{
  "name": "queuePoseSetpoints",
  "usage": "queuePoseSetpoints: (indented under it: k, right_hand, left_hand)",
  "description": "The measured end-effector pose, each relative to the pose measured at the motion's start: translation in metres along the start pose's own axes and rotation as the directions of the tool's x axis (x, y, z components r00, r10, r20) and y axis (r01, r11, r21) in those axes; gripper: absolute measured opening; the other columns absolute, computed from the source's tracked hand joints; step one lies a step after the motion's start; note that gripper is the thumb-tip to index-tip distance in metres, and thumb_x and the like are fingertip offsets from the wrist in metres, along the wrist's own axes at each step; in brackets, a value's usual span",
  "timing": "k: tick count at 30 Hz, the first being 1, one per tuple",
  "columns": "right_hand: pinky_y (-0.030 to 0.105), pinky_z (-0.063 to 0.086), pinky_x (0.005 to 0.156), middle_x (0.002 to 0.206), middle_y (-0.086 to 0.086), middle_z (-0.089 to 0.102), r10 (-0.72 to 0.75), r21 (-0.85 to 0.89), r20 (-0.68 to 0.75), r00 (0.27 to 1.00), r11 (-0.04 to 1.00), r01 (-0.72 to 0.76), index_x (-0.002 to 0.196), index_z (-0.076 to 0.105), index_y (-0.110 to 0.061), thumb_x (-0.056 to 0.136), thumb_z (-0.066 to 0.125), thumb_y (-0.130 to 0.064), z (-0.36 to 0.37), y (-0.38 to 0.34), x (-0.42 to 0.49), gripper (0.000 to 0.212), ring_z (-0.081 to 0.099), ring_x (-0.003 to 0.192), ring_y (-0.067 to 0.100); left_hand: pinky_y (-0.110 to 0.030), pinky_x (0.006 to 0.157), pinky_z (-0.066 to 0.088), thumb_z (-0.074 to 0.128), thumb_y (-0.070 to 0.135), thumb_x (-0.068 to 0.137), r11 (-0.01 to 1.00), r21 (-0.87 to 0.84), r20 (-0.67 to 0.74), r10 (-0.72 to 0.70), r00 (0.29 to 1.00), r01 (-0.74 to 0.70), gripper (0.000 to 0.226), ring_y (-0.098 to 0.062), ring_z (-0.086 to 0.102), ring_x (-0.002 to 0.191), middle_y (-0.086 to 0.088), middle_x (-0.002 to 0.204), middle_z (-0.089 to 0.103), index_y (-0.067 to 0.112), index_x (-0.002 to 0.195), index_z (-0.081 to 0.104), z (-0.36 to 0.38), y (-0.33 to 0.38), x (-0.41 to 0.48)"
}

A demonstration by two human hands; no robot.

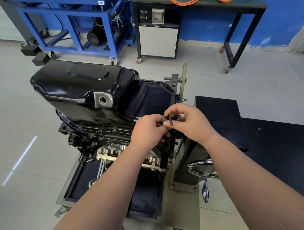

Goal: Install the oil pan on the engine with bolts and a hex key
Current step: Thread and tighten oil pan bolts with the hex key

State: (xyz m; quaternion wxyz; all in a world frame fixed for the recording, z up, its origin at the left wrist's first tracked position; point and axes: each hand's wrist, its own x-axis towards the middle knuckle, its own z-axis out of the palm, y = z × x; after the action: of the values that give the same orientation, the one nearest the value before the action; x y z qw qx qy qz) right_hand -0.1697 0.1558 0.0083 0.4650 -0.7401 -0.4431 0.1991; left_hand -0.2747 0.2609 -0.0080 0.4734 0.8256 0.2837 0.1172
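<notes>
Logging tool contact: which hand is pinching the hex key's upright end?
The right hand, nearer the handwheel: it pinches the hex key. The left hand curls beside it; its grip is hidden.

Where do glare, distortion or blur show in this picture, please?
Head view, top: soft overhead light puts pale glare on the glossy oil pan. Head view, left: bright streaks reflect off the floor. Head view, edges: the wide lens tilts the table and bends the floor lines. Head view, centre: the hex key in the right hand is fairly sharp, with little shadow.
</notes>
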Motion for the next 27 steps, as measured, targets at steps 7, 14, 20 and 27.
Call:
queuePoseSetpoints:
  k: [7,14,20,27]
  right_hand:
    - [0.02,0.052,0.078,0.089,-0.009,0.066,-0.035,-0.041,-0.029,0.999,0.999,0.034,0.084,0.073,-0.015,0.081,0.07,-0.011,-0.003,0.001,0.001,0.006,0.061,0.087,0.002]
    - [0.041,0.053,0.081,0.091,-0.003,0.064,0.028,-0.024,-0.041,0.999,0.999,-0.029,0.088,0.068,-0.016,0.078,0.073,-0.017,0.004,0.004,-0.003,0.011,0.059,0.089,0.012]
    - [0.028,0.052,0.085,0.099,-0.01,0.067,0.0,-0.002,-0.031,1.0,1.0,0.0,0.099,0.074,-0.02,0.087,0.064,-0.01,0.0,0.004,-0.005,0.019,0.061,0.097,0.003]
    - [0.04,0.054,0.075,0.083,-0.003,0.062,0.077,-0.028,-0.119,0.99,0.996,-0.081,0.079,0.062,-0.015,0.077,0.074,-0.022,0.009,0.003,-0.003,0.014,0.061,0.079,0.018]
  left_hand:
    - [-0.024,0.054,0.052,0.061,0.031,0.087,1.0,0.0,0.053,-0.012,0.999,0.012,0.009,-0.004,0.06,0.047,0.007,0.06,0.069,0.032,0.079,0.066,-0.002,0.001,0.0]
    - [-0.022,0.048,0.049,0.06,0.018,0.084,0.999,0.024,0.001,-0.041,0.999,0.041,0.02,-0.005,0.061,0.045,0.006,0.058,0.068,0.03,0.069,0.061,0.001,0.005,-0.001]
    - [-0.019,0.043,0.043,0.058,0.029,0.09,0.995,-0.068,0.082,-0.064,0.995,0.069,0.008,-0.008,0.062,0.046,0.005,0.06,0.069,0.029,0.088,0.066,-0.002,0.007,-0.002]
    - [-0.017,0.039,0.042,0.056,0.012,0.084,0.997,-0.037,0.004,-0.075,0.997,0.075,0.021,-0.009,0.064,0.047,0.003,0.059,0.069,0.03,0.074,0.06,0.004,0.011,-0.003]
